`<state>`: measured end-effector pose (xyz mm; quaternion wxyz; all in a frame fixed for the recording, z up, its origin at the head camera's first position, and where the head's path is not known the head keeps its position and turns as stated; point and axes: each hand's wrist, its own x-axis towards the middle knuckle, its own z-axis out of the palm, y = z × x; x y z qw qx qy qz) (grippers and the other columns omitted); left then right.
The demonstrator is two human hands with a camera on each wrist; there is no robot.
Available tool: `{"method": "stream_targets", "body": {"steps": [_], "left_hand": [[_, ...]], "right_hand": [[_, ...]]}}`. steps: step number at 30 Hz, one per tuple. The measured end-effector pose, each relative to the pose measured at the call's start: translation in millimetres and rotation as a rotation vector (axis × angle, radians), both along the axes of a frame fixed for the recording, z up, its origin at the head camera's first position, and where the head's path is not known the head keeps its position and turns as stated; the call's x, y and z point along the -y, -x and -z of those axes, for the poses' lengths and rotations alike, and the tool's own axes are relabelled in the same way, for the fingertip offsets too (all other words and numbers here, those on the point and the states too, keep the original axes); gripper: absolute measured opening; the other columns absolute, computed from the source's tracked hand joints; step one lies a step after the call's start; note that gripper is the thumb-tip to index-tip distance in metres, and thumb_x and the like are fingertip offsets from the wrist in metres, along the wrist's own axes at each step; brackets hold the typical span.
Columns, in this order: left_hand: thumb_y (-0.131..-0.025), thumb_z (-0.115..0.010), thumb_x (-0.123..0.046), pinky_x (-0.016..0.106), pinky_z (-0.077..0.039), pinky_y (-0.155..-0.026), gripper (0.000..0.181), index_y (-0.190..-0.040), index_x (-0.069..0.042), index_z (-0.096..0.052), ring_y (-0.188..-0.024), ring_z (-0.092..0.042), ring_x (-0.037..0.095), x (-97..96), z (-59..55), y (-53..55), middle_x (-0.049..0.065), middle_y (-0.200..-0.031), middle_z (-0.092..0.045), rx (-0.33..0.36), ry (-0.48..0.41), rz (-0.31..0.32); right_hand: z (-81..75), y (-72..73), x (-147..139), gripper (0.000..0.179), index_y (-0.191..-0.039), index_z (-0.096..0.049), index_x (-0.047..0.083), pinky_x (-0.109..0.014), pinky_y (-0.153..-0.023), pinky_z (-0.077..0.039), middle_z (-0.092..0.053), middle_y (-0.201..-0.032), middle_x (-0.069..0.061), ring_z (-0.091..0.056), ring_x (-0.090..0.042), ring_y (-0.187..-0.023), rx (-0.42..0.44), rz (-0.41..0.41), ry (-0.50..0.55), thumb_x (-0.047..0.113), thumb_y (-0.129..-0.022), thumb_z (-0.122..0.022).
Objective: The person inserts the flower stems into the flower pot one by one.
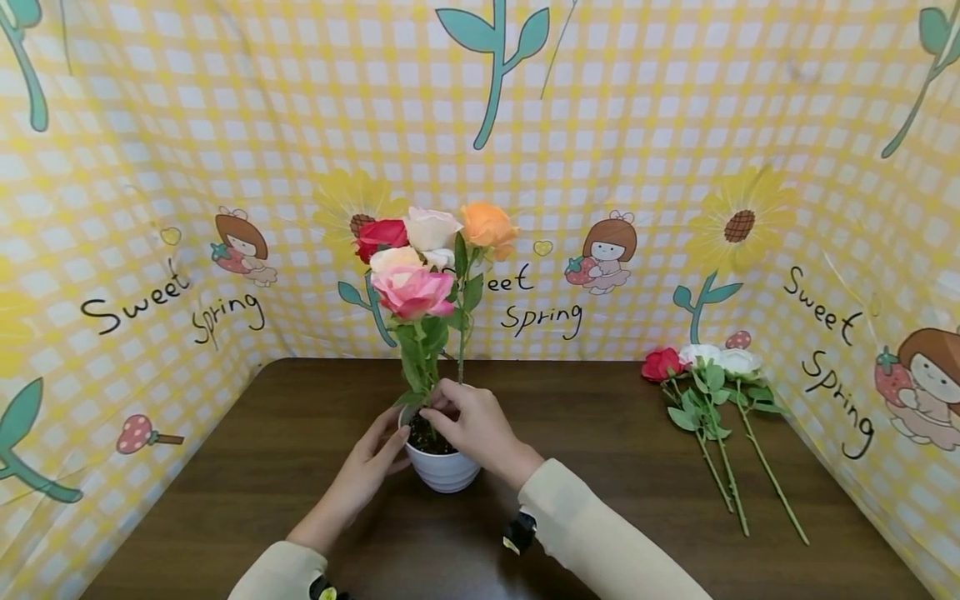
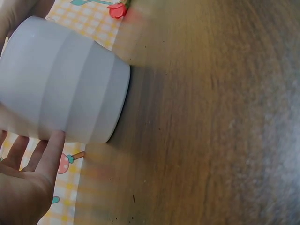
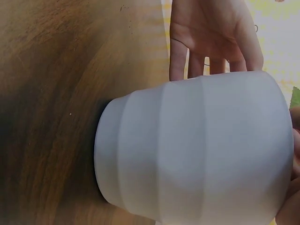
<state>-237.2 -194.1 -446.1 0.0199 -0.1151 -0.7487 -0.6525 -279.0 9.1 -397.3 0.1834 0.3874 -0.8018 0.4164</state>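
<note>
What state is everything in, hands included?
Round white ribbed pot: upright on the brown wood-grain table, dark soil inside.
Pink, red, cream and orange roses: in the pot, upright, blooms open.
Red green-stemmed flower: lying loose on the table.
Two white green-stemmed flowers: lying loose beside it.
Left hand: fingers against the pot's side.
Right hand: fingers at the potted stems; grip unclear.

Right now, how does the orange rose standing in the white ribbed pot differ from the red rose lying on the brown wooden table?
The orange rose stands upright, while the red rose lies on the table. The orange rose rises above the white ribbed pot; the red rose's bloom is beside white roses. Both have layered petals.
</note>
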Motion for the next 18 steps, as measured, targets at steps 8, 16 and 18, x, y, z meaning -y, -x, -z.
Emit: {"method": "stream_targets", "body": {"steps": [8, 16, 18], "left_hand": [[-0.108, -0.050, -0.028, 0.048, -0.054, -0.095, 0.053, -0.157, -0.017, -0.033, -0.130, -0.046, 0.038, 1.7, 0.5, -1.5, 0.018, -0.149, -0.040, -0.007, 0.019, 0.021], [-0.107, -0.050, -0.028, 0.048, -0.053, -0.095, 0.053, -0.157, -0.018, -0.034, -0.129, -0.046, 0.036, 1.8, 0.2, -1.9, 0.017, -0.147, -0.041, 0.005, 0.008, 0.013], [-0.107, -0.051, -0.029, 0.048, -0.053, -0.096, 0.053, -0.156, -0.019, -0.034, -0.129, -0.046, 0.037, 1.3, -0.1, -2.0, 0.017, -0.146, -0.041, 0.007, 0.006, 0.014]], "right_hand": [[-1.1, 1.3, -4.9, 0.015, -0.088, -0.061, 0.016, -0.017, -0.064, -0.053, -0.065, -0.081, 0.006, -0.061, -0.002, -0.073, 0.034, -0.002, -0.008, 0.018, -0.093, -0.075], [-4.3, 1.9, -1.1, 0.017, -0.084, -0.062, 0.018, -0.016, -0.061, -0.050, -0.063, -0.078, 0.010, -0.056, -0.001, -0.069, 0.050, 0.018, -0.067, 0.022, -0.092, -0.077], [-4.9, 1.6, 1.2, 0.017, -0.083, -0.063, 0.018, -0.016, -0.061, -0.049, -0.063, -0.077, 0.010, -0.056, -0.001, -0.069, 0.047, 0.028, -0.076, 0.022, -0.091, -0.077]]}}
